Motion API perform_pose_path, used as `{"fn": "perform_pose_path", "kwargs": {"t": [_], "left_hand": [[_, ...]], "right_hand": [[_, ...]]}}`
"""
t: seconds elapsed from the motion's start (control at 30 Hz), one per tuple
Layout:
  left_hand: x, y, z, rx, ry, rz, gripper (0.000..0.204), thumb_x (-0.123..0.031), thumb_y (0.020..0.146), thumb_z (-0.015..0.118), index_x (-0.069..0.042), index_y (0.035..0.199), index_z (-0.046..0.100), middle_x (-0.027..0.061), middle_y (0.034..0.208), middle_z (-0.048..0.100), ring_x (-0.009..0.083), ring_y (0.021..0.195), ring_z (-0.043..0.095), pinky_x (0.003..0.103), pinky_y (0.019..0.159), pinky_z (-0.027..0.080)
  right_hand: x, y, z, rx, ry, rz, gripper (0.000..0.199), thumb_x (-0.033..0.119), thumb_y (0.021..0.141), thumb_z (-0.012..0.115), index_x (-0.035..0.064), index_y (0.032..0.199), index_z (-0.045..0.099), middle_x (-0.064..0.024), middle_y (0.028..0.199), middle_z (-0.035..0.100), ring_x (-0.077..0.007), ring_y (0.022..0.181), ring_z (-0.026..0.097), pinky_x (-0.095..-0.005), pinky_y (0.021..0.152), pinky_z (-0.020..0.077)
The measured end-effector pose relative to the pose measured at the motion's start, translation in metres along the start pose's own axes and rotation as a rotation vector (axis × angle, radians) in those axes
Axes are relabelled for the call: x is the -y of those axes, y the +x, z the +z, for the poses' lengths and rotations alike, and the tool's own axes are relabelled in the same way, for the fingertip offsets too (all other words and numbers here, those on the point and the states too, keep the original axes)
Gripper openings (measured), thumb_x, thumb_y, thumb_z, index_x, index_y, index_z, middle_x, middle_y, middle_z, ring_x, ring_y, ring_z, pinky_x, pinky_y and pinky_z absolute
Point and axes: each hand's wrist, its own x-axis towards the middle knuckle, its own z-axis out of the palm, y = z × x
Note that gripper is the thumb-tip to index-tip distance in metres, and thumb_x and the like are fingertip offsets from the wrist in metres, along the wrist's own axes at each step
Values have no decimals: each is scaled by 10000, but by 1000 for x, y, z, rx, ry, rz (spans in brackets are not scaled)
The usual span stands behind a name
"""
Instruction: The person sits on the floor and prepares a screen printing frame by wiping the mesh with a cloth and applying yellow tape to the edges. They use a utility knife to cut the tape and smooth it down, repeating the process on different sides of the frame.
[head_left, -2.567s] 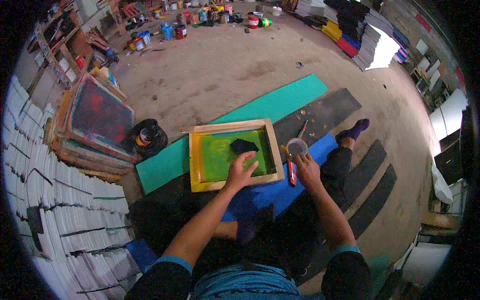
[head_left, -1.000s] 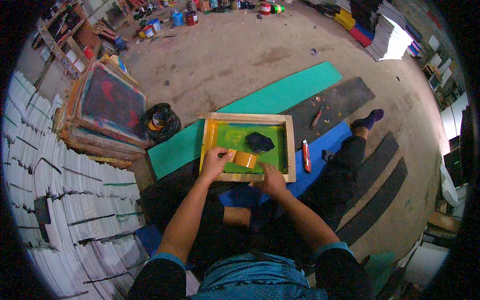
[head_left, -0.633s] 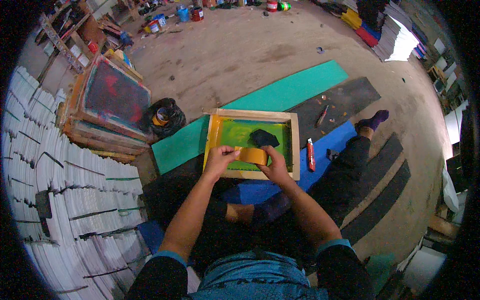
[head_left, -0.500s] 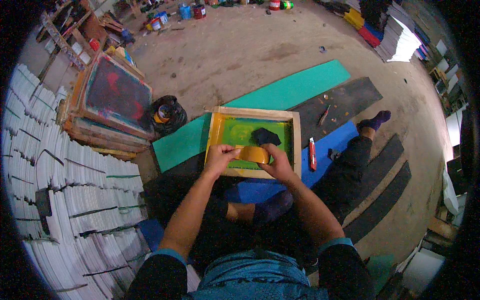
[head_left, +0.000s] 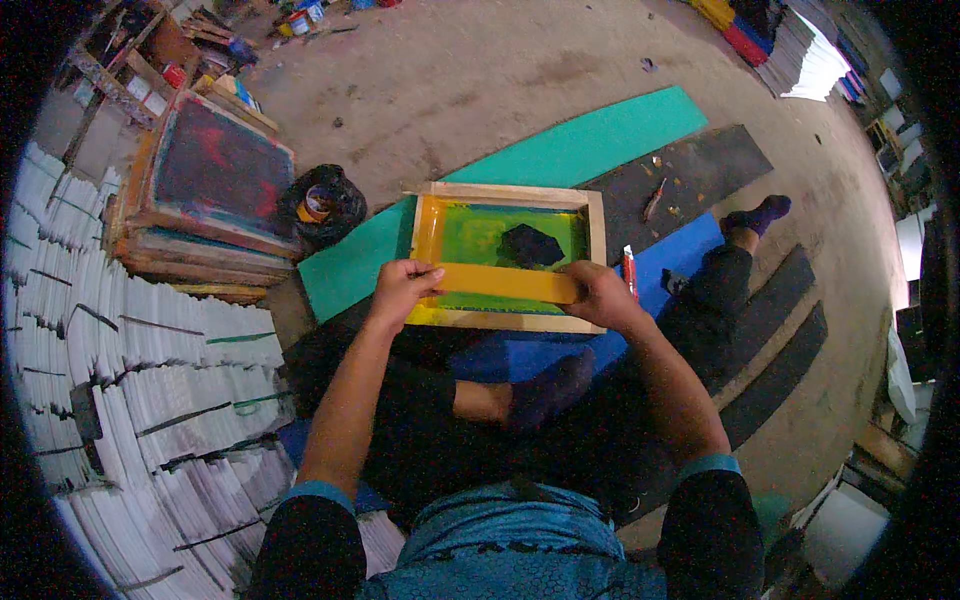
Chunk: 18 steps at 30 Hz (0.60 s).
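Observation:
A strip of yellow-brown packing tape (head_left: pixel 508 283) stretches taut between my two hands. My left hand (head_left: pixel 405 289) pinches its free end. My right hand (head_left: pixel 603 296) is closed around the tape roll, which is mostly hidden by the fingers. Just beneath lies a wooden-framed printing screen (head_left: pixel 594 230) with green and yellow mesh. The tape crosses above its nearer part, and I cannot tell whether it touches. A crumpled black cloth (head_left: pixel 533 245) rests on the mesh, right beyond the tape.
Around the screen lie a green mat (head_left: pixel 590 140), a dark mat (head_left: pixel 720 170) and a blue mat (head_left: pixel 682 245). A red tube (head_left: pixel 629 270) sits right of the frame. Left are stacked screens (head_left: pixel 215 170), a black-bagged container (head_left: pixel 335 205) and bundled white sheets (head_left: pixel 190 390).
My hands have moved apart, drawing out a longer strip of tape from the roll. The view has shifted slightly, so the screen appears higher.

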Motion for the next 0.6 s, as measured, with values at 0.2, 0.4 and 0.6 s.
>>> {"fn": "perform_pose_path", "kwargs": {"t": [0.2,0.4,0.6], "left_hand": [[32,0,-36,-6,125,-98,209,-109,896,723,73,984,674,114,900,701,207,752,698,325,709,593],[73,-8,-63,-60,177,-245,192,-122,896,726,60,944,691,104,872,709,194,733,697,317,708,584],[65,-17,-37,9,453,-201,187,-78,859,756,69,963,704,119,873,725,186,720,698,308,672,585]], "right_hand": [[-56,-44,-17,114,-71,222,486,162,685,847,37,1119,667,-162,1073,698,-327,959,694,-400,830,555],[-97,-102,-26,43,373,521,609,233,660,915,56,1154,607,-118,1045,705,-296,962,699,-398,831,560],[-96,-128,-16,-37,744,582,606,244,641,944,54,1090,584,-93,971,663,-254,953,674,-380,807,549]]}}
